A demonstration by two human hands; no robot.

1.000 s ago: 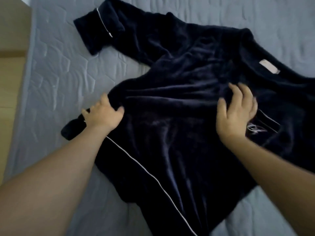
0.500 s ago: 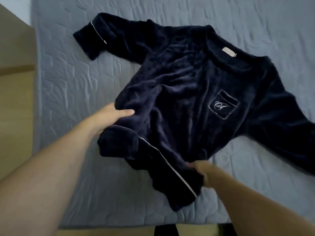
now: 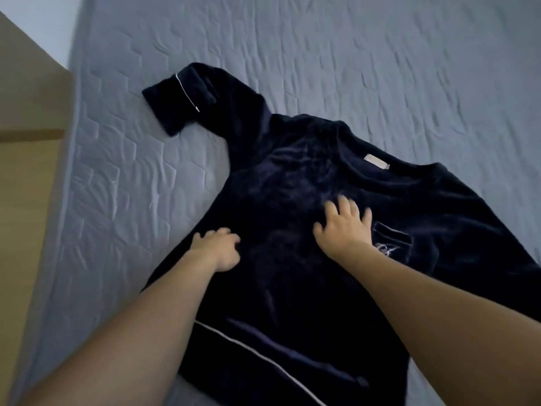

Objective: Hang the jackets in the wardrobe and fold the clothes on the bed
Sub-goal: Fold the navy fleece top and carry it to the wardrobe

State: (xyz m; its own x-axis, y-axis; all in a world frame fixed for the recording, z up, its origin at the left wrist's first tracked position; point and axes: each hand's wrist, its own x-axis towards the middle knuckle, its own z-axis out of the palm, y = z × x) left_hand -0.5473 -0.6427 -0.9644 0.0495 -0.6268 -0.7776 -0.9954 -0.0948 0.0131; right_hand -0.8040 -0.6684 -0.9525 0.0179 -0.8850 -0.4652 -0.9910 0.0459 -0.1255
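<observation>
A dark navy velvet top (image 3: 292, 183) with white piping lies front up on the grey quilted bed (image 3: 351, 68). Its left sleeve, with a piped cuff (image 3: 181, 98), stretches to the upper left. A small label (image 3: 377, 163) shows inside the neckline, and a chest pocket (image 3: 393, 238) with an embroidered logo sits beside my right wrist. My right hand (image 3: 344, 227) lies flat on the chest with fingers spread. At the top's left side edge, my left hand (image 3: 218, 247) rests with curled fingers on the fabric. The right sleeve runs out of view.
A wooden panel (image 3: 26, 171) stands along the bed's left edge. The bare quilted mattress (image 3: 123, 186) spreads left of and beyond the top.
My right hand left the hem and moved up onto the chest, where it now lies flat. The bunched lower part is spread out flatter. My left hand stays at the left side.
</observation>
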